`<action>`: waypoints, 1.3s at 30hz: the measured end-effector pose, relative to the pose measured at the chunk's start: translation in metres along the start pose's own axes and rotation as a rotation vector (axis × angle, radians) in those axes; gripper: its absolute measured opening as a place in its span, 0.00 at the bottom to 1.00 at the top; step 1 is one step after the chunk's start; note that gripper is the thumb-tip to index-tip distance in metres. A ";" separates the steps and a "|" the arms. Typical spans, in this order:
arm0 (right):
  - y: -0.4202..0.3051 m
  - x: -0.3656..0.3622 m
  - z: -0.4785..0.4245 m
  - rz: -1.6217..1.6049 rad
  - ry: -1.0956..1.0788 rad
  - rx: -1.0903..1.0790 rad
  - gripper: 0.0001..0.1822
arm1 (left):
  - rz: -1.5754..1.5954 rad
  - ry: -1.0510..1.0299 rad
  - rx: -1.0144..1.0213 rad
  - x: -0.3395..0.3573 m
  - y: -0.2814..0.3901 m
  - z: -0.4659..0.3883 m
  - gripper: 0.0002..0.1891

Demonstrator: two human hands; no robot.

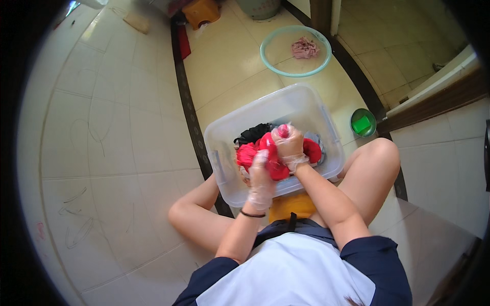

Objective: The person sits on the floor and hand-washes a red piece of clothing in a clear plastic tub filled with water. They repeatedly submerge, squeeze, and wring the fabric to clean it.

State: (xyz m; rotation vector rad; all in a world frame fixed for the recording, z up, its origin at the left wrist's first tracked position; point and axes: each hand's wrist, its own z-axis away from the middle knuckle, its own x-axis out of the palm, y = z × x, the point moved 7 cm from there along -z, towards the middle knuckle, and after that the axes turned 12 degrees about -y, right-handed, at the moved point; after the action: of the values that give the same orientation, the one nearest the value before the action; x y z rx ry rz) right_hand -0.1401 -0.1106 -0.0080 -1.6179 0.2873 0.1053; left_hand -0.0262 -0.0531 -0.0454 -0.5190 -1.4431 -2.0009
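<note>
Both my hands wear clear plastic gloves and work over a translucent plastic tub (226,132) between my knees. A wet red cloth garment (270,147) is bunched up between them. My right hand (289,143) is clenched around it, with a bit of red poking out above the fist. My left hand (261,174) grips the lower left part of the same garment; its fingers are partly hidden and blurred. Black cloth (252,134) lies in the tub behind the red garment. Some grey-blue cloth (317,139) shows at the right.
Beyond the tub, a round basin with a light-blue rim (268,65) holds a crumpled pink cloth (305,48). A metal bowl (353,122) with a green block (361,125) stands right of the tub. Farther back are an orange plastic stool (201,13) and a pale green bucket (262,9). Tiled wall (115,145) rises at left.
</note>
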 end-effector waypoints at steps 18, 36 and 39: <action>0.109 0.025 -0.001 -0.362 -0.437 0.258 0.27 | 0.164 -0.279 -0.096 0.013 0.069 -0.015 0.23; 0.033 0.071 0.059 -0.703 -1.022 0.265 0.28 | -0.011 -0.227 0.111 0.010 0.067 0.010 0.13; 0.041 0.087 0.077 -0.300 -1.227 0.071 0.32 | 0.153 -0.270 0.216 0.037 0.096 0.017 0.14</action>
State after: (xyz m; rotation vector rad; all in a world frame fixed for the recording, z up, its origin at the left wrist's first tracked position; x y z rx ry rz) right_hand -0.0585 -0.0465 -0.0745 -1.2470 -0.8764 0.7982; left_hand 0.0106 -0.0677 0.0513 -0.8015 -1.7015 -1.6790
